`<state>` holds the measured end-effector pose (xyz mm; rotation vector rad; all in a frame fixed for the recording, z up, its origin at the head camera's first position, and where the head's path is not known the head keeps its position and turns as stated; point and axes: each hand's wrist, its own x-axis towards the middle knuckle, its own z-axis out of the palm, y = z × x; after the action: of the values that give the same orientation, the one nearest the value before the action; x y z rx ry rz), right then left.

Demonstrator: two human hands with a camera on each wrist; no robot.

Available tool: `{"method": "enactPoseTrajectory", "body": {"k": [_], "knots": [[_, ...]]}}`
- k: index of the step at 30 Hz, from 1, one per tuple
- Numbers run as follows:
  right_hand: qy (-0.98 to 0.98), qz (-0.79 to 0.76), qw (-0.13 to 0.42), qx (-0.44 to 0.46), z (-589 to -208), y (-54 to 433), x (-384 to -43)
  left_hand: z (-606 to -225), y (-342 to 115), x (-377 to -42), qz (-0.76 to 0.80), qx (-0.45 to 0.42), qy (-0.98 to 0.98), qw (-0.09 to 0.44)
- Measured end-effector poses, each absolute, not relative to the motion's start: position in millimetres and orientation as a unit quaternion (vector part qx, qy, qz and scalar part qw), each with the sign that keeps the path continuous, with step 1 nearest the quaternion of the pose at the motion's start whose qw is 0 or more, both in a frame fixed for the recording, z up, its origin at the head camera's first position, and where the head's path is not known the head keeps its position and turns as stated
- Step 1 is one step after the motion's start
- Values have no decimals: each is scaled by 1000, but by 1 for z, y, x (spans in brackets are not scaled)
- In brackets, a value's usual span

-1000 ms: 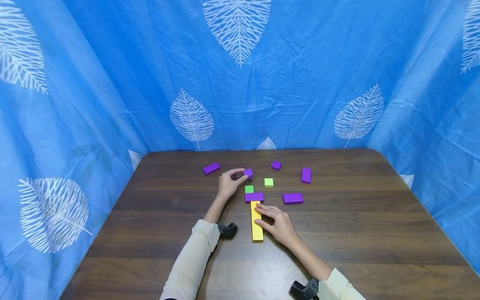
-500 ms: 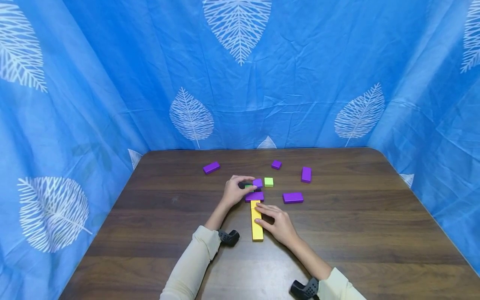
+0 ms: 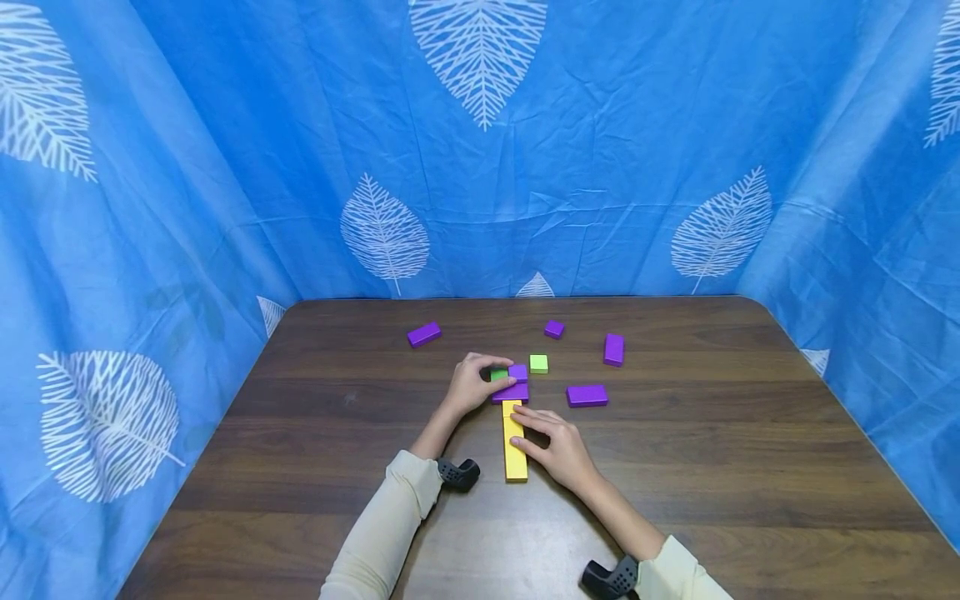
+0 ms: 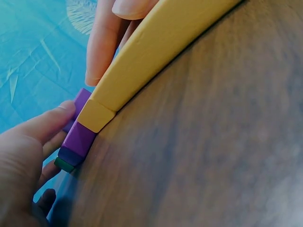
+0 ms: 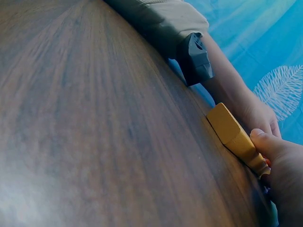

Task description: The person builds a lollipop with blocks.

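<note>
My left hand (image 3: 468, 385) pinches a small purple block (image 3: 518, 371) between thumb and fingers. That block is at the far side of a purple rectangular block (image 3: 513, 396), just right of a green block (image 3: 498, 376) partly covered by the fingers. A long yellow block (image 3: 516, 463) lies on the near side, pointing toward me. In the left wrist view a short yellow block (image 4: 97, 115) sits between the long one and the purple rectangle. My right hand (image 3: 562, 447) rests its thumb and fairly straight fingertips on the yellow blocks.
On the wooden table (image 3: 300, 517), a light green block (image 3: 538, 364) lies right of the left hand. Loose purple blocks lie around: one at the left (image 3: 424, 335), a small one at the back (image 3: 554, 329), others at right (image 3: 613, 350). A blue curtain (image 3: 600, 125) hangs behind.
My left hand has brought the small purple block toward me and right, from behind the green block to beside it, against the purple rectangle. My right hand has stayed on the yellow blocks.
</note>
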<state>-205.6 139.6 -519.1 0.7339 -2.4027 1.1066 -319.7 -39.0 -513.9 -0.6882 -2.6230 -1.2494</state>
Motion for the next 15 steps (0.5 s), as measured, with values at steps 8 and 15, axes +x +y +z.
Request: {"method": "enactPoseTrajectory", "body": {"k": [8,15], "knots": [[-857,397,197,262,-519,139,-206,-514,-39,-320,-405,-230,-883,60],[-858,393,202,263,-521,138,-206,-513,-41,-320,-400,-237,-884,53]]}}
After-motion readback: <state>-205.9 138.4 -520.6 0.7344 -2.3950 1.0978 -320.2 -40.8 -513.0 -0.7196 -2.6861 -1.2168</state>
